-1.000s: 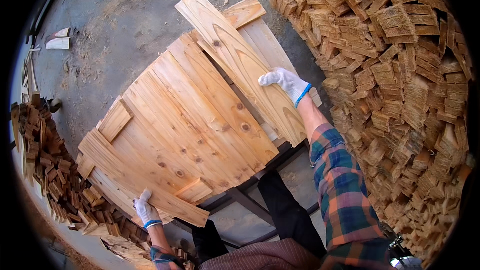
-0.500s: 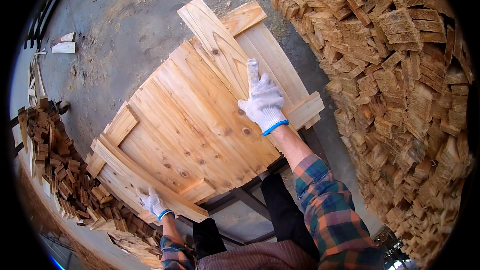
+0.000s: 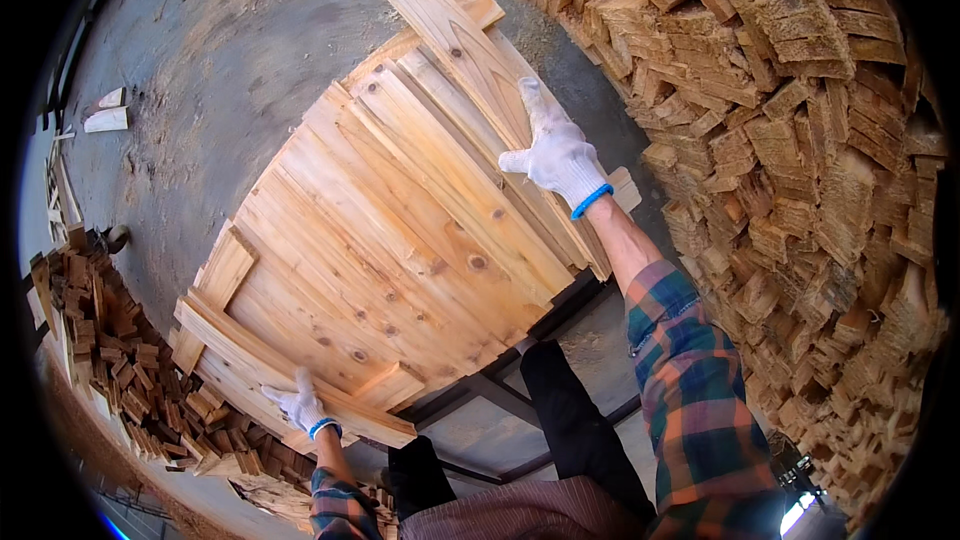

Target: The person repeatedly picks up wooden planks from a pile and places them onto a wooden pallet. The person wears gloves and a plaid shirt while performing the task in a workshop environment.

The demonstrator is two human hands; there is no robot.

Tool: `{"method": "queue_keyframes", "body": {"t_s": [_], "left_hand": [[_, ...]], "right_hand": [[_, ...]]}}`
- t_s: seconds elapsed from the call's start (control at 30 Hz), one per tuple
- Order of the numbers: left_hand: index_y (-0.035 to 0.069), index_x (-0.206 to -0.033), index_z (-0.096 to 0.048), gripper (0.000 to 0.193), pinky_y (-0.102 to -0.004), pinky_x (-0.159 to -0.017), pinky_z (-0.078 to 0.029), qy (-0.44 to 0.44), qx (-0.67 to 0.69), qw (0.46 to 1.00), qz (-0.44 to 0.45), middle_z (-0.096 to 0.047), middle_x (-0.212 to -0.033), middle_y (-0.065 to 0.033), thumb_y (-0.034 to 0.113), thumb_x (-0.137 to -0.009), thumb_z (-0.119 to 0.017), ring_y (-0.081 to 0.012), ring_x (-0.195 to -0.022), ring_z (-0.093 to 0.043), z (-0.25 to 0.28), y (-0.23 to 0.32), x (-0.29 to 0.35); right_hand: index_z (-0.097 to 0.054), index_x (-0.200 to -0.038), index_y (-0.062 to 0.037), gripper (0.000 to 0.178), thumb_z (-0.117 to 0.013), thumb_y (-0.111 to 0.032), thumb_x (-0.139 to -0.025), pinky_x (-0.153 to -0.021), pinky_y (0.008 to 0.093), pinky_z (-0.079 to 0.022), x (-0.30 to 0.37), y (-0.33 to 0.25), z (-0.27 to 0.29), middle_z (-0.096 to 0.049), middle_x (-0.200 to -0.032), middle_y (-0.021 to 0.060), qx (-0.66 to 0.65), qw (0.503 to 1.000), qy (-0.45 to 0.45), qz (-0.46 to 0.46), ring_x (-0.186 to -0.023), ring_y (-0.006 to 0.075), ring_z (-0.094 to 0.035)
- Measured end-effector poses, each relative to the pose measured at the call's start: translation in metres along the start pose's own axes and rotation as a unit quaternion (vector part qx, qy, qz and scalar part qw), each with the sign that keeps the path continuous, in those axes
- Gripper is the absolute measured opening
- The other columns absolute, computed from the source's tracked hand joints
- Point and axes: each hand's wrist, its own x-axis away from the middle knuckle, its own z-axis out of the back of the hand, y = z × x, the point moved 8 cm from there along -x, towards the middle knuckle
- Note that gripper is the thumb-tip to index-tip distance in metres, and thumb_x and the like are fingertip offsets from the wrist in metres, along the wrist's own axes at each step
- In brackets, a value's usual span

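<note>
Right glove: the right hand point(image 3: 553, 148) lies over the right board point(image 3: 458, 48), thumb and forefinger spread wide; the other fingers are partly hidden, so its grip cannot be told.
Left glove: the left hand point(image 3: 300, 404) is at the lower part of the left board point(image 3: 255, 348), thumb raised apart from partly opened fingers; whether they close on the edge cannot be told.
Right board: slanting along the right of the panel point(image 3: 370, 250), its upper end across a crosspiece point(image 3: 484, 6) and jutting past it.
Left board: along the panel's left side, over another crosspiece point(image 3: 230, 262).
Panel: side-by-side planks, pale and knotty, in front of the person, above a dark frame point(image 3: 503, 396).
Sleeves: plaid, over both forearms.
Floor: grey point(image 3: 250, 70), scuffed and dusted with pale debris; two pale scraps point(image 3: 106, 120) lie at far left.
Right side: a tall, rough stack of short wood pieces point(image 3: 740, 130).
Left side: a lower, darker heap of wood blocks point(image 3: 130, 370).
</note>
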Motion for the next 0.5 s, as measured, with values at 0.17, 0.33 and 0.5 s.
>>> {"method": "queue_keyframes", "body": {"t_s": [0.17,0.33,0.5], "left_hand": [[0.004,-0.157,-0.015,0.111,-0.0444,-0.101,-0.042,0.007,-0.01,1.0,0.015,-0.047,-0.141,-0.0325,0.054,-0.077,-0.074,-0.0419,-0.119,-0.054,0.012,0.0,0.012],[0.0,-0.156,-0.014,0.111,-0.0434,-0.101,-0.043,0.005,0.057,0.998,-0.015,-0.047,-0.14,-0.0328,0.052,-0.079,-0.074,-0.0414,-0.118,-0.055,0.003,0.003,0.006],[-0.001,-0.156,-0.015,0.111,-0.043,-0.103,-0.042,-0.01,0.068,0.998,-0.002,-0.044,-0.143,-0.0321,0.051,-0.079,-0.075,-0.0402,-0.121,-0.053,0.0,0.007,0.011]], "right_hand": [[-0.006,-0.158,-0.0063,0.121,-0.081,-0.047,-0.073,-0.084,0.0474,-0.051,0.056,-0.064,-0.004,-0.053,-0.119,0.0254,0.087,0.995,-0.009,0.042,-0.096,0.0372,-0.06],[-0.012,-0.156,-0.0011,0.114,-0.079,-0.042,-0.074,-0.087,0.0418,-0.046,0.043,-0.095,-0.064,-0.053,-0.114,0.0169,0.197,0.98,0.004,0.036,-0.103,0.0299,-0.056],[-0.002,-0.158,-0.0082,0.121,-0.08,-0.042,-0.073,-0.089,0.0475,-0.049,0.039,-0.082,-0.048,-0.052,-0.119,0.0208,0.129,0.989,-0.068,0.017,-0.107,0.0351,-0.058]]}}
